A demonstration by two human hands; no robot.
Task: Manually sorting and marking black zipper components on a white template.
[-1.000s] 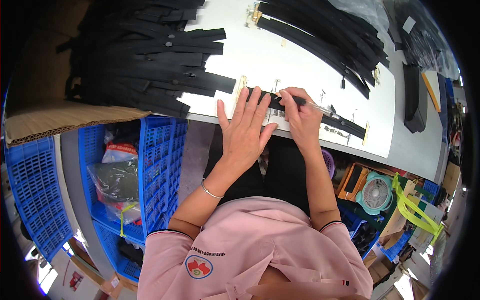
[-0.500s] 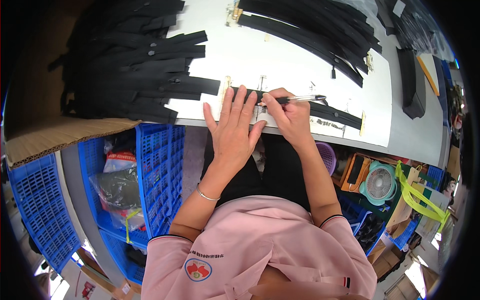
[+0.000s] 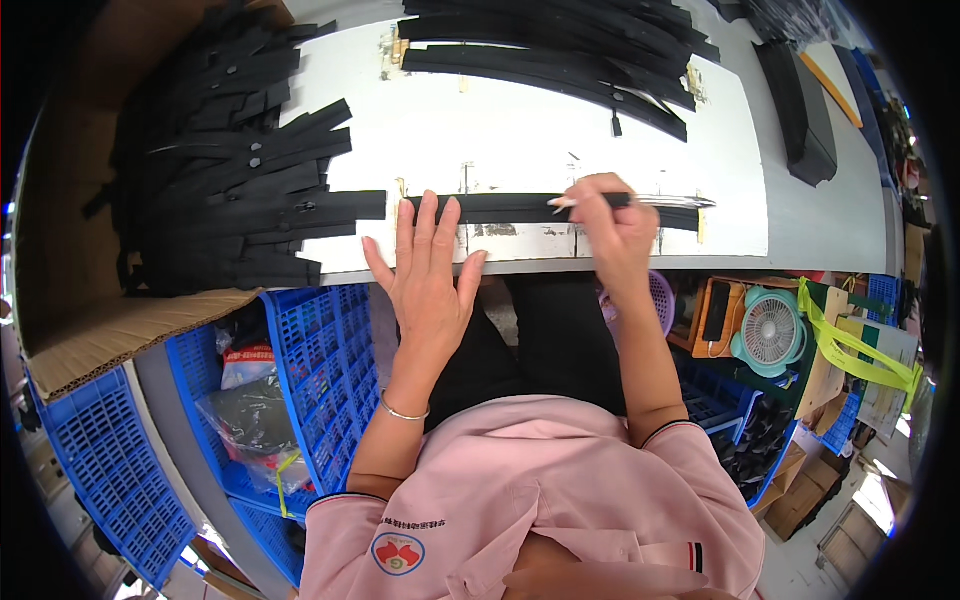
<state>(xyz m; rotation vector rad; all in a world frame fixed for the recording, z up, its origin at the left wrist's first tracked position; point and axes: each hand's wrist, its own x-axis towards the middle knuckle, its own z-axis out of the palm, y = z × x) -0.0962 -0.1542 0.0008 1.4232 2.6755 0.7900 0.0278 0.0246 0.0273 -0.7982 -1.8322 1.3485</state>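
A long black zipper strip [image 3: 510,208] lies straight across the white marked board [image 3: 520,130], close to the table's front edge. My left hand [image 3: 428,295] rests flat with fingers spread, its fingertips on the strip's left end. A slim pen [image 3: 680,202] with a clear barrel and dark grip is pinched in my right hand [image 3: 622,240], over the strip right of its middle. The pen's tip is blurred, so I cannot tell if it touches the strip.
Black zipper strips [image 3: 220,200] are heaped at the left beside a cardboard box [image 3: 60,250]; more strips [image 3: 560,70] lie on the board's far side. A long black block [image 3: 800,120] is at far right. Below the table are blue crates [image 3: 325,370] and a small fan [image 3: 772,332].
My right hand has moved rightward along the zipper strip with the pen. My left hand stays spread at the strip's left end. The whole view has shifted and turned slightly.
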